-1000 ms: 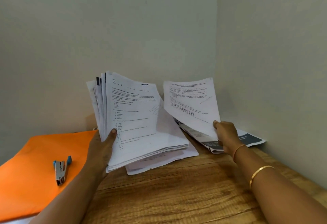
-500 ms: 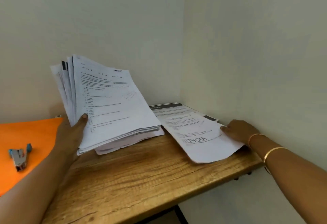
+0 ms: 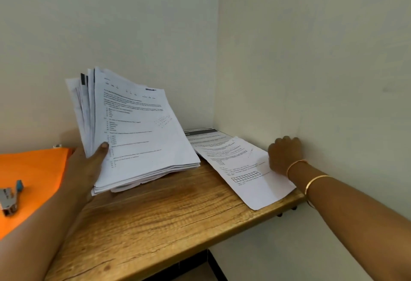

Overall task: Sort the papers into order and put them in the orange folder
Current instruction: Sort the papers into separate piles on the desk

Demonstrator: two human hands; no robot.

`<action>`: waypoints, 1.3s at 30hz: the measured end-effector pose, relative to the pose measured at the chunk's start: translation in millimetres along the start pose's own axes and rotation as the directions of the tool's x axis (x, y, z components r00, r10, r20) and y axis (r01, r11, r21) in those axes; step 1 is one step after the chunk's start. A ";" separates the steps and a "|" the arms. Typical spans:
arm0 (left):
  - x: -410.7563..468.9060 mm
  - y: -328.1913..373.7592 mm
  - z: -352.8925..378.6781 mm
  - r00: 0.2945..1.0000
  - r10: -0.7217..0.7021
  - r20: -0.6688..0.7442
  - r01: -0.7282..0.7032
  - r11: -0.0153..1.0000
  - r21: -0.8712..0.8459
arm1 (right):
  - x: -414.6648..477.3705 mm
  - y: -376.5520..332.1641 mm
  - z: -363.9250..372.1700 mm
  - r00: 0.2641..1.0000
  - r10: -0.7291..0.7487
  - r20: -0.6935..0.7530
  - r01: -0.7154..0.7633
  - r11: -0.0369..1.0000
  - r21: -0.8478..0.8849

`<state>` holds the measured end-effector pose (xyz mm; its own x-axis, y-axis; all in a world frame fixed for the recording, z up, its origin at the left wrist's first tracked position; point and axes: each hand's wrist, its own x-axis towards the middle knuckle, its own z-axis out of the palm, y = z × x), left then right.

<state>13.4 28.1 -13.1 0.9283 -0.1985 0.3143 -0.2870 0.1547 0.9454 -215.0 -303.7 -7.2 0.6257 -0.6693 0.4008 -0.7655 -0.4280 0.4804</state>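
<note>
Papers lie in two lots. The thick stack (image 3: 138,129) stands tilted at mid-bench. Its lower edge is down on the wood, its top leans back toward the left, and its long axis runs up and away from the person. The left hand (image 3: 89,165) grips it at the lower left edge with the thumb pressed flat on the front page; the other fingers are hidden behind the sheets.

Just beside the stack's right corner, in the nook where the two walls meet, a loose sheet (image 3: 246,176) lies flat on a page with a dark header (image 3: 204,135). Its near corner juts past the edge of the bench (image 3: 166,218). The right hand (image 3: 285,156) rests on that sheet's right margin, knuckles up and fingers curled under; I cannot tell whether they pinch the paper or only press it.

The stack's front page therefore lies to the left of the right hand, across the width of the loose sheet, and that hand looks the likelier one to reach for it. The orange folder (image 3: 33,169) lies well apart on the far left, beyond the left forearm, with a stapler (image 3: 10,198) on it.
</note>
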 end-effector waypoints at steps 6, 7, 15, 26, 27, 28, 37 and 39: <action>-3.8 0.4 3.8 1.000 -0.012 0.022 0.012 1.000 0.000 | 5.1 -70.6 -55.4 0.999 -0.037 0.036 -0.012 0.507 0.862; -5.2 0.6 5.2 1.000 -0.013 0.017 0.013 1.000 0.000 | 4.9 -85.0 -66.1 0.989 -0.101 0.111 -0.073 0.322 0.944; -7.0 -2.2 14.4 0.998 -0.019 0.053 0.028 0.985 -0.172 | 15.9 -138.5 -100.7 0.954 -0.175 0.244 -0.280 -0.222 0.934; -0.2 -9.6 11.4 0.991 -0.061 0.117 0.087 0.968 -0.237 | 5.6 -126.5 -99.0 0.992 0.005 0.128 -0.125 -0.177 0.976; 0.7 -9.9 10.5 0.993 -0.056 0.108 0.080 0.969 -0.235 | 5.6 -125.4 -99.1 0.994 0.024 0.105 -0.101 -0.139 0.985; 1.3 -10.0 10.2 0.994 -0.048 0.102 0.070 0.970 -0.231 | 5.7 -124.0 -99.6 0.996 0.039 0.083 -0.079 -0.093 0.992; 5.3 -13.8 11.2 0.996 -0.023 0.091 0.042 0.978 -0.204 | 5.9 -116.8 -91.4 0.998 0.039 -0.044 0.031 0.290 0.957; 5.4 -14.2 10.9 0.996 -0.017 0.087 0.034 0.978 -0.204 | 2.4 -116.9 -91.8 0.997 0.032 -0.069 0.054 0.351 0.935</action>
<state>19.9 14.3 -23.9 0.9089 -0.2848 0.3046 -0.2007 0.3415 0.9182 -110.2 -199.5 9.2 0.6094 -0.6390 0.4694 -0.3752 -0.7539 -0.5393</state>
